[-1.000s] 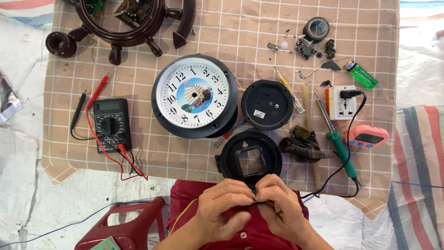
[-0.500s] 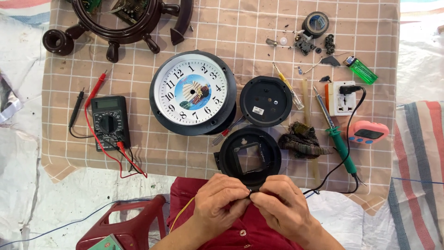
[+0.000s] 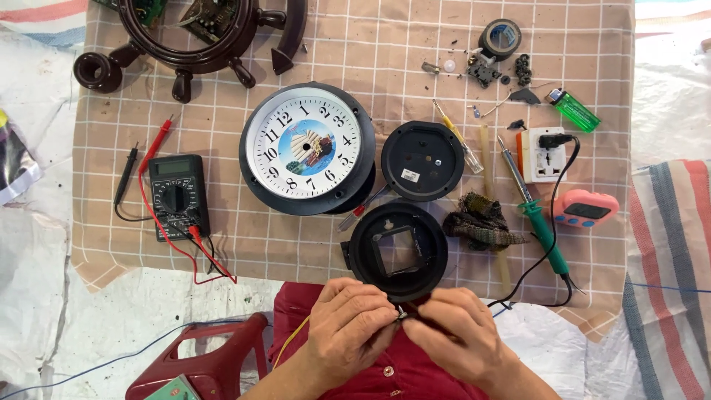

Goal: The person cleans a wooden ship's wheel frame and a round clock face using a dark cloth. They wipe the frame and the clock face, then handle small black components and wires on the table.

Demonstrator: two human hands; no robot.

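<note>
Both hands are meeting low in the head view, over a red garment: the left hand (image 3: 348, 326) and the right hand (image 3: 459, 333) are pressing fingertips together, pinching a tiny metallic part (image 3: 401, 315) between them. What that part is cannot be told at this size. A thin yellow wire (image 3: 290, 341) is trailing out from under the left hand.

Just above the fingertips, a black round plastic housing with a square opening (image 3: 398, 252) is lying on the brown checked cloth (image 3: 370, 52), its near edge almost touching the knuckles. Beyond it are sitting a black flat round back cover (image 3: 422, 161) and, to its left, a black-rimmed round wall clock with a white dial (image 3: 305, 148).

Well to the left, a black digital multimeter with red and black leads (image 3: 178, 196) is resting on the cloth. To the right, a green-handled soldering iron (image 3: 535, 211) is lying beside a white socket adapter (image 3: 544, 154), with a green lighter (image 3: 574, 111) farther up. A red plastic stool (image 3: 215, 355) is standing at lower left.
</note>
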